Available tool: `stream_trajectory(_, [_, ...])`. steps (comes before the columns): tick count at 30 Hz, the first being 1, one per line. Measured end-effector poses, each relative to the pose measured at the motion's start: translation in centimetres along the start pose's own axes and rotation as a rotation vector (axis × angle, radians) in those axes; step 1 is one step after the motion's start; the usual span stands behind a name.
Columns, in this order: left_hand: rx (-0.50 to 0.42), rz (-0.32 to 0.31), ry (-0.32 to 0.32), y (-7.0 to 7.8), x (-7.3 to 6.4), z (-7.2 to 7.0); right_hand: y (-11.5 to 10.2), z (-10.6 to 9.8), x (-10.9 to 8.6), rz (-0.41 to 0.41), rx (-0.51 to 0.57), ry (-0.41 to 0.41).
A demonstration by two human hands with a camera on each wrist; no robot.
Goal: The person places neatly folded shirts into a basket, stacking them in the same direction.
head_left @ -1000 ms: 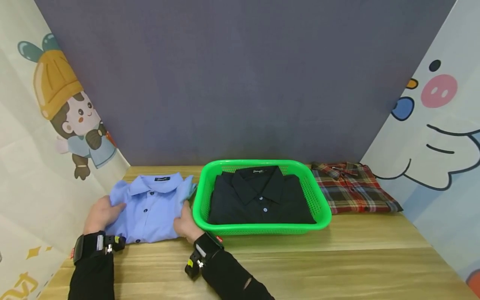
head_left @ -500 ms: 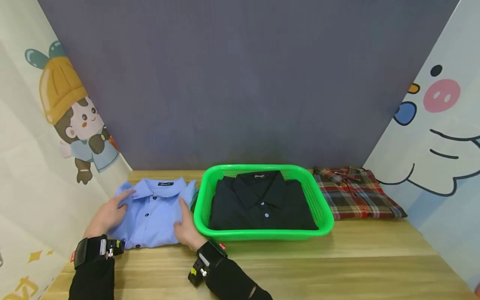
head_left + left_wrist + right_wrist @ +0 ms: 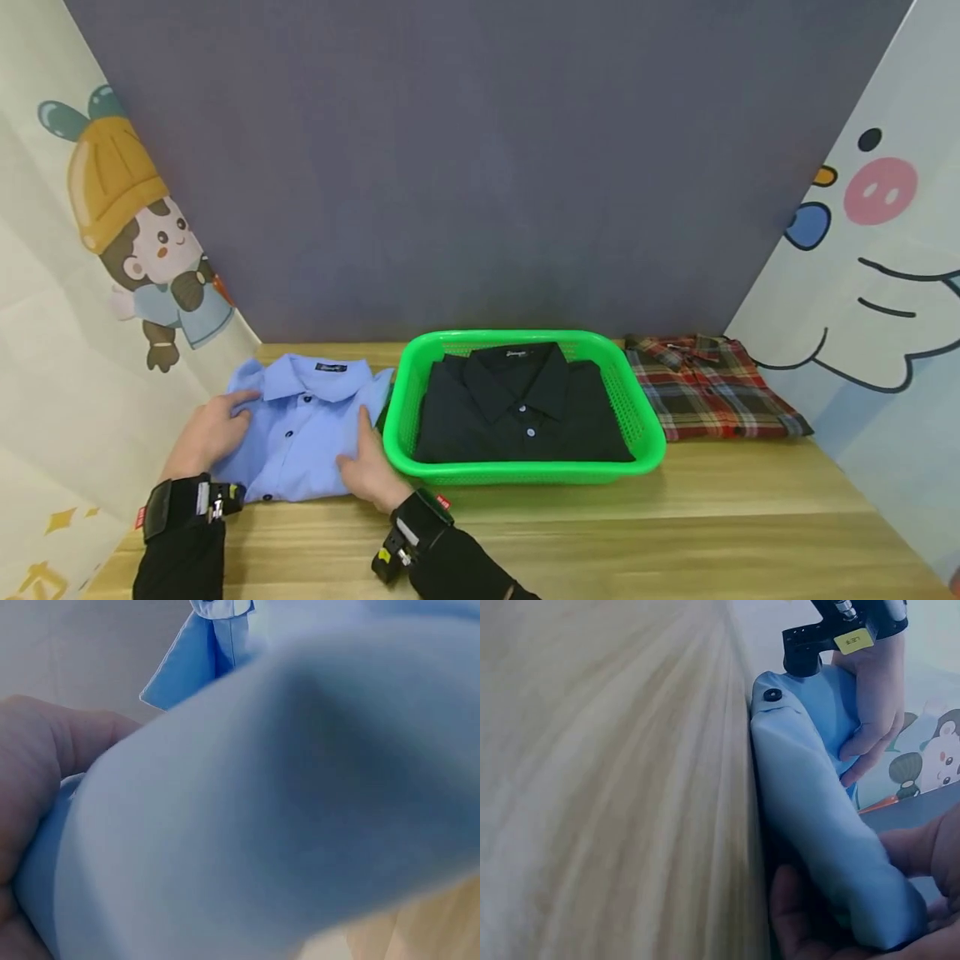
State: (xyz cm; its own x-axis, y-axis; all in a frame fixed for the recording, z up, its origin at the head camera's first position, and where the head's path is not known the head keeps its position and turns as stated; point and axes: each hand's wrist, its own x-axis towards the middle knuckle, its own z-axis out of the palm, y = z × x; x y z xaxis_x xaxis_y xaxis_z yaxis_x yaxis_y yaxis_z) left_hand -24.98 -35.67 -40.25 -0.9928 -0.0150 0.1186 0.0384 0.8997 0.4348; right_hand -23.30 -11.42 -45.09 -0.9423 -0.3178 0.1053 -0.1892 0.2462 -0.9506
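A folded light blue button-up shirt (image 3: 311,437) lies collar away from me on the left of the table. My left hand (image 3: 208,435) grips its left side, with a finger lying on top near the shoulder. At the opposite side my right hand (image 3: 370,468) holds the right edge. In the right wrist view, fingers (image 3: 791,907) of that hand reach beneath the blue shirt (image 3: 810,787) while others lie over it. Blurred blue cloth (image 3: 225,825) fills most of the left wrist view and hides part of the left hand (image 3: 45,765).
Right beside the blue shirt stands a green plastic basket (image 3: 525,473) with a folded black shirt (image 3: 461,425) inside. A folded plaid shirt (image 3: 716,396) lies to the basket's right. The wooden table (image 3: 675,533) ends at a grey back panel (image 3: 480,192) and printed side panels.
Both hands have shifted their hold on the blue shirt, and a finger of each now lies extended over its top. The shirt has stayed in about the same place; the view has tilted slightly.
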Motion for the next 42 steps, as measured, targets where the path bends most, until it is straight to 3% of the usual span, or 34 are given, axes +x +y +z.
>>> stream_trajectory(9, [0.005,0.003,0.059,0.9,0.1,-0.4,-1.0,-0.6,-0.6,-0.060,-0.191,-0.026])
stream_trajectory(17, [0.007,0.005,0.167,2.1,-0.1,-1.6,-2.5,-1.0,-0.9,-0.143,-0.214,-0.058])
stream_trajectory(21, [0.008,0.024,0.204,2.4,-0.3,-1.7,-3.3,-1.7,-1.0,-0.191,-0.210,-0.059])
stream_trajectory(31, [-0.011,0.095,0.303,3.9,-0.7,-2.6,-5.8,-3.9,-1.9,-0.214,-0.182,-0.028])
stream_trajectory(42, [-0.065,0.147,0.304,6.2,-0.4,-2.7,-7.6,-8.8,-2.2,-0.110,-0.081,0.061])
